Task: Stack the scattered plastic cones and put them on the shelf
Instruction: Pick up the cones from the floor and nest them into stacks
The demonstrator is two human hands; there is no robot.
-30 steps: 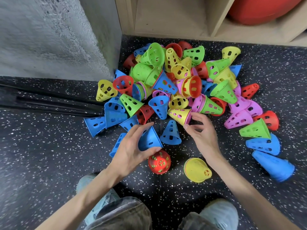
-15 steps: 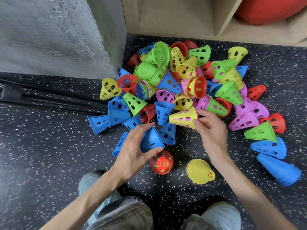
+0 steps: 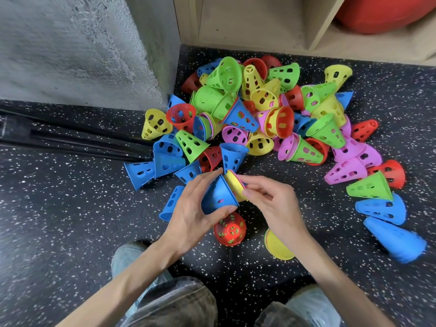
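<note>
Head view: left hand (image 3: 191, 208) grips blue cone (image 3: 218, 197) above the floor (image 3: 59, 220), axis diagonal, rim toward upper right. Right hand (image 3: 271, 199) pinches yellow cone (image 3: 234, 185) entering that rim.

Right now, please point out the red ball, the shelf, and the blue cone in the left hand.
Red ball (image 3: 377, 13), head view, its lower curve.
Shelf (image 3: 317, 22), head view, upright divider.
Blue cone (image 3: 218, 197), head view, side wall.

No text, label, brand, number or sign can be read anywhere in the head view. The plastic cones (image 3: 238, 119) bear only cut-out holes, and the speckled floor (image 3: 70, 220), the concrete wall (image 3: 70, 43) and the wooden shelf (image 3: 247, 22) are all unmarked.
</note>
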